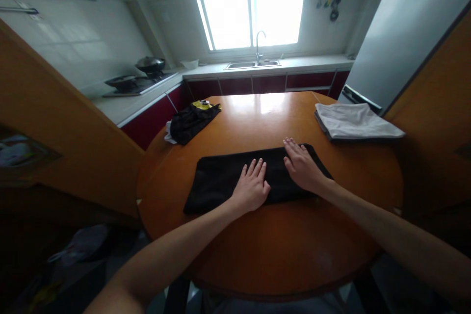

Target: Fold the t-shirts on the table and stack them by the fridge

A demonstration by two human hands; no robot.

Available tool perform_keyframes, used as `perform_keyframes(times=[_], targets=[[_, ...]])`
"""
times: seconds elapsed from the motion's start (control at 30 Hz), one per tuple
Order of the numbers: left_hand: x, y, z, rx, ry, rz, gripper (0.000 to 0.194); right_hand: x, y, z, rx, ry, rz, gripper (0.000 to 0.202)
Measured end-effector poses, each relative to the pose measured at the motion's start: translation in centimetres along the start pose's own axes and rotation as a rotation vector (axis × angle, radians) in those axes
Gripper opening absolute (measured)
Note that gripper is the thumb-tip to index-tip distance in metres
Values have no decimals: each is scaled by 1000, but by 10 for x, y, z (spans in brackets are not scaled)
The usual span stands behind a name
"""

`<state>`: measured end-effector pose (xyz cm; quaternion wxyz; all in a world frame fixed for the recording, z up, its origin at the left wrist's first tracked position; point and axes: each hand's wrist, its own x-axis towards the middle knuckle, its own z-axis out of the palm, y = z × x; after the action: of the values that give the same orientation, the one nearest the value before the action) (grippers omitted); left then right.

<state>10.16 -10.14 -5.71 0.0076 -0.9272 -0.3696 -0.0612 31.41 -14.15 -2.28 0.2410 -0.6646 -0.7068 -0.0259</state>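
A black folded garment lies flat across the middle of the round wooden table; its exact kind does not show. My left hand rests palm down on its middle, fingers stretched out. Farther right, my right hand lies flat on the same dark cloth, with its fingertips near the far edge. Neither hand grips anything. Parts of the fabric under both palms are hidden.
At the table's far left sits a crumpled black and yellow garment. Folded grey-white cloths lie at the right edge. Beyond are a counter with a sink, a stove with pans and a fridge.
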Motion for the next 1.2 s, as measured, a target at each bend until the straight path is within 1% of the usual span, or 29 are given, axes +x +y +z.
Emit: perform_keyframes(times=[0.07,0.13,0.23,0.77,0.9,1.0,1.07,1.13,1.2], targets=[[-1,0,1,1,6,2,65,-2,-13,22,-40,-74,-42,60],[-1,0,2,-6,9,2,65,-6,-17,39,-71,-135,-47,60],[-2,1,3,-24,18,-3,65,-12,-15,53,-95,-196,-33,59],[-4,4,0,-118,-11,-6,64,-15,-7,59,-110,-175,-36,60],[-1,2,-5,-159,-41,20,63,-15,-8,57,-102,-179,-25,59],[0,-7,-13,-193,-70,5,63,-15,-9,56,-99,-180,-29,60],[-6,-19,-18,-171,-70,-30,62,-14,-9,56,-92,-179,-28,60],[-19,-35,-22,-106,-58,-89,60,-14,-9,56,-83,-180,-23,60],[-38,-52,-25,-13,-36,-149,59,-14,-9,57,-73,-181,-18,61]])
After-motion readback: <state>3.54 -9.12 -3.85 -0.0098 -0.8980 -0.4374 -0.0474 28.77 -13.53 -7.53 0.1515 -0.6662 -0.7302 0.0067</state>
